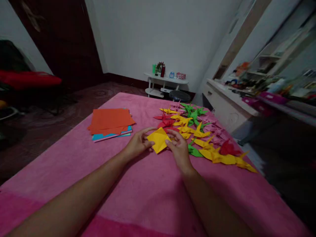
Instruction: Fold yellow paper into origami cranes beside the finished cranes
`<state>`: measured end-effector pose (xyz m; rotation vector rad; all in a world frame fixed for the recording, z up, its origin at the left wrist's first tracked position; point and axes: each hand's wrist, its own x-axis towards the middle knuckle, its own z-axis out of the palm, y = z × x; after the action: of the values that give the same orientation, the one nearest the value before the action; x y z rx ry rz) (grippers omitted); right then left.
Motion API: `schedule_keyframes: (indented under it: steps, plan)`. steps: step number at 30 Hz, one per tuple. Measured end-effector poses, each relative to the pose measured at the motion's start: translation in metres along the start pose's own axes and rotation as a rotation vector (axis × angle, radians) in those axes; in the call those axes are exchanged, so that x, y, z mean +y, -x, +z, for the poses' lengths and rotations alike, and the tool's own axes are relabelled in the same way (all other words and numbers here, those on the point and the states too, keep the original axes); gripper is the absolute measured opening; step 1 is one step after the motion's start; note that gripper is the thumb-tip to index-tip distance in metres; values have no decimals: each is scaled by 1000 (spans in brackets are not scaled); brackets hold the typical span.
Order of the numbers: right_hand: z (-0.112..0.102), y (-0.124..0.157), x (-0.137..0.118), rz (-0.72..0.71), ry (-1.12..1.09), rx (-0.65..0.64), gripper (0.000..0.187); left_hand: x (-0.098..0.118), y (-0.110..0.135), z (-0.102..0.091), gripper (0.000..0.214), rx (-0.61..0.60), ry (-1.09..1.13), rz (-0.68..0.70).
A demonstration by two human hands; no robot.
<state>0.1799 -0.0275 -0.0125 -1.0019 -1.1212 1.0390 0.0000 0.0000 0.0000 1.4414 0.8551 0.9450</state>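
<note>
A folded yellow origami paper (159,141), diamond-shaped with one corner toward me, is held up between both hands over the pink cloth. My left hand (139,144) pinches its left corner, thumb on the front face and fingers behind. On the right corner, my right hand (179,148) grips in the same way, its thumb lying on the front. Just beyond and to the right of that hand lie folded paper cranes: yellow ones (211,154), a green one (194,150) and red ones (166,123). The fingertips behind the paper are partly hidden.
To the left, a stack of orange sheets (111,119) lies over blue sheets (112,134). More green (194,115) and pink cranes (214,128) spread along the right side of the pink-covered surface (74,171). Farther back stand a black stool (179,96) and a small white table (168,79).
</note>
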Motion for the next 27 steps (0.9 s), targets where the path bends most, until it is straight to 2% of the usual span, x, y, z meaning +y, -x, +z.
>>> schedule_keyframes:
  steps: [5,14,19,23,27]
  plan:
    - [-2,0,1,16,41,-19,36,-4,0,0,70,-3,6,13]
    - [-2,-1,0,-23,113,-5,24,-4,1,3,51,23,-5,-8]
    - [0,1,-5,84,67,-68,30,-13,-3,0,44,-45,82,70]
    - [0,1,-7,132,88,-153,29,-12,-4,-2,40,-94,107,60]
    - [-3,-2,-7,135,154,-234,32,-8,-3,-3,34,-113,41,6]
